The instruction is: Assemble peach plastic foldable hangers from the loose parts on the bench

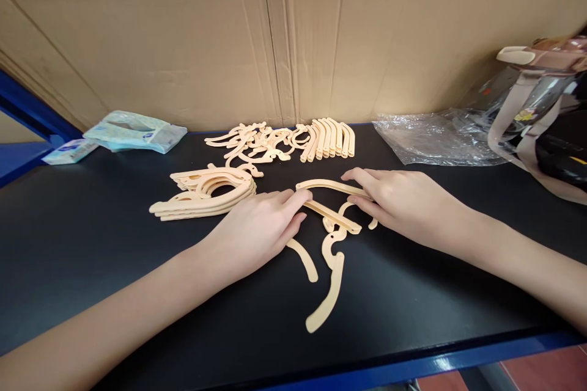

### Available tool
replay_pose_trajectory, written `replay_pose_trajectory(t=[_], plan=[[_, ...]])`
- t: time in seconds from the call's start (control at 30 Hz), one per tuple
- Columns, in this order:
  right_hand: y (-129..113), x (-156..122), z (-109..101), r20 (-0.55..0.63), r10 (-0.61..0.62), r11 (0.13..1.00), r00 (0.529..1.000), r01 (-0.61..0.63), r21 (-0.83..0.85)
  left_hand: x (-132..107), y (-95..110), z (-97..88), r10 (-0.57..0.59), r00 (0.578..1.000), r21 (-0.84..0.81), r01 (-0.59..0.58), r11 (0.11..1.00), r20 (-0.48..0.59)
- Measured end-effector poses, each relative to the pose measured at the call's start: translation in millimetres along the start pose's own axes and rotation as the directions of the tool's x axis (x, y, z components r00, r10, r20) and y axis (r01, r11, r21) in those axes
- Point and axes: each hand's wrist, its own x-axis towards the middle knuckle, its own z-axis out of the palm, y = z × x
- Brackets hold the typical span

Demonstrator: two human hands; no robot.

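My left hand [259,229] pinches one end of a straight beige plastic hanger arm [337,217], thumb and forefinger closed on it. A second, slightly curved hanger arm [323,184] is held at its right end between the thumb and fingers of my right hand [403,201]. Beneath and between the hands lie loose beige hanger pieces, among them a hook piece [334,244] and a curved piece [328,299]. Another curved piece [305,259] shows partly from under my left hand. Left of that hand sits a stack of folded beige hangers [202,195].
Farther back are a pile of hook pieces [261,140] and a row of hanger arms [328,137]. Tissue packs [132,131] lie at left, a clear plastic bag [440,137] at right beside a strapped bottle [541,79]. Cardboard [183,36] walls the black tabletop's [206,336] back.
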Motion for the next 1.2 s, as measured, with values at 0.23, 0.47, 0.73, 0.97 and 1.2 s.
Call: replay_pose_trajectory(t=[0.23,0.47,0.73,0.97,1.2], plan=[[-4.4,-0.1,2.1,-0.078,-0.053,0.997,0.996,0.057,0.045,-2.8,0.1,2.5,0.063,0.993,0.018,-0.061,0.998,-0.101],[-6.3,0.2,1.1,-0.061,-0.127,0.959,0.99,0.139,0.247,-2.2,-1.1,2.7,0.058,0.996,0.009,-0.058,0.998,-0.062],[-9.1,-1.2,2.0,-0.146,-0.228,0.937,0.963,0.257,0.238,-2.1,0.3,-2.8,0.054,0.998,-0.054,-0.056,0.997,-0.032],[-10.7,-1.7,2.7,-0.117,-0.239,0.939,0.964,0.26,0.225,-1.9,3.3,-3.5,-0.087,0.989,-0.288,0.049,0.956,-0.12],[-13.1,-3.0,0.9,-0.083,-0.096,0.9,0.992,0.122,0.419,-0.5,4.7,-10.7,-0.243,0.966,-0.426,0.183,0.886,-0.09]])
